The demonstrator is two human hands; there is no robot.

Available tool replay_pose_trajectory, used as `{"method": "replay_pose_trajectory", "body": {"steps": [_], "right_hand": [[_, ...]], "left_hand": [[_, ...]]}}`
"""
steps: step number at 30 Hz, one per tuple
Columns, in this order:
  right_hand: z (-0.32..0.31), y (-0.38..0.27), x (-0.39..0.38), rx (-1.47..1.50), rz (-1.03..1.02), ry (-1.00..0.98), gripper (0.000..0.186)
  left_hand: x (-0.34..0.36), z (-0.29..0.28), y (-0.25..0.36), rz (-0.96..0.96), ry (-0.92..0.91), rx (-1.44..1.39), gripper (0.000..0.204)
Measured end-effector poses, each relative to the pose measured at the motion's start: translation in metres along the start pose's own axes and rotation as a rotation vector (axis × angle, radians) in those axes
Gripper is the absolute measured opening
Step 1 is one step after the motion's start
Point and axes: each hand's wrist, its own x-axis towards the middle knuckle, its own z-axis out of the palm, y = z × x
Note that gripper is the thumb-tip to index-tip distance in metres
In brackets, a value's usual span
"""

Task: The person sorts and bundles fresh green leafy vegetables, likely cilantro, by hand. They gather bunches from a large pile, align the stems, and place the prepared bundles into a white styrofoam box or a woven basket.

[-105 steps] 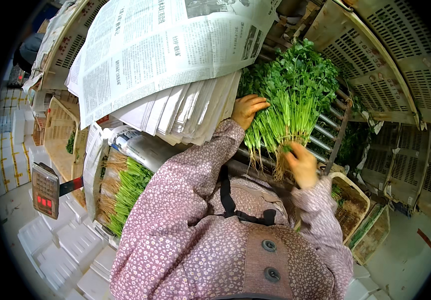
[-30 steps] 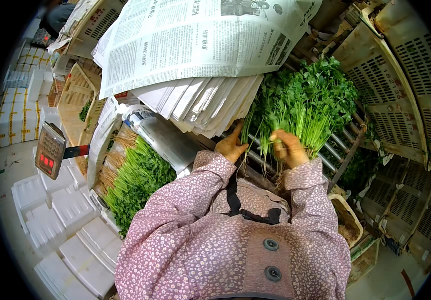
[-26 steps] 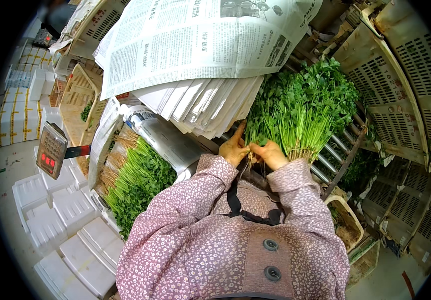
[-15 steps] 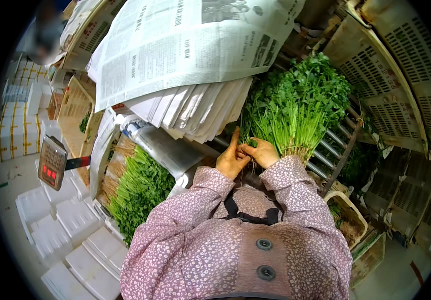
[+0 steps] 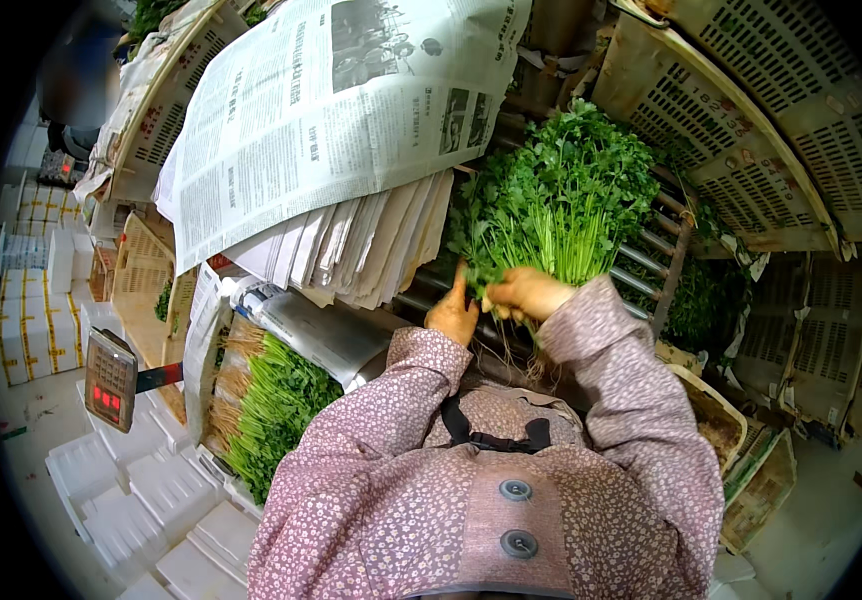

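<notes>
A large bunch of coriander-like greens [image 5: 581, 180] lies on the metal bars in front of me, its pale stems toward me. My right hand [image 5: 526, 296] is closed around the lower ends of some stems, and thin roots [image 5: 516, 360] dangle beneath it. Just to its left is my left hand [image 5: 454, 314], its index finger stretched up alongside the leaves. Its other fingers are partly hidden, and I see nothing held in it. A stack of newspaper sheets [image 5: 351, 240] lies left of the bunch, with one printed sheet [image 5: 271, 130] spread over the top.
More bundled greens [image 5: 286, 410] lie at my left beside a scale display [image 5: 111, 380] with red digits. White foam boxes [image 5: 136, 470] cover the floor at lower left. Slotted plastic crates [image 5: 711, 130] stand at the right. Metal bars [image 5: 641, 270] run under the bunch.
My right hand has turned and now grips stems, with roots hanging below it. My left hand has shifted slightly down and left. The whole view has swung a little to the right.
</notes>
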Motion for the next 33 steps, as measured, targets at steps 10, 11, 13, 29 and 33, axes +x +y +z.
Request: {"method": "replay_pose_trajectory", "body": {"steps": [10, 11, 13, 29, 33], "right_hand": [[-0.085, -0.046, -0.120, 0.523, -0.671, -0.048, 0.025], [-0.094, -0.049, -0.134, 0.574, -0.746, -0.064, 0.026], [-0.092, -0.060, -0.173, 0.756, -0.844, 0.371, 0.029], [-0.045, 0.017, -0.071, -0.717, -0.448, 1.058, 0.054], [-0.021, 0.004, -0.011, -1.180, -0.084, 0.805, 0.042]], "left_hand": [[-0.005, -0.022, 0.022, -0.168, -0.048, -0.081, 0.084], [-0.004, -0.021, 0.019, -0.171, -0.055, -0.062, 0.085], [-0.007, -0.029, 0.020, -0.216, -0.074, -0.069, 0.083], [-0.023, -0.047, 0.088, 0.071, 0.124, -0.220, 0.038], [-0.027, -0.001, 0.083, 0.419, 0.030, -0.239, 0.019]]}}
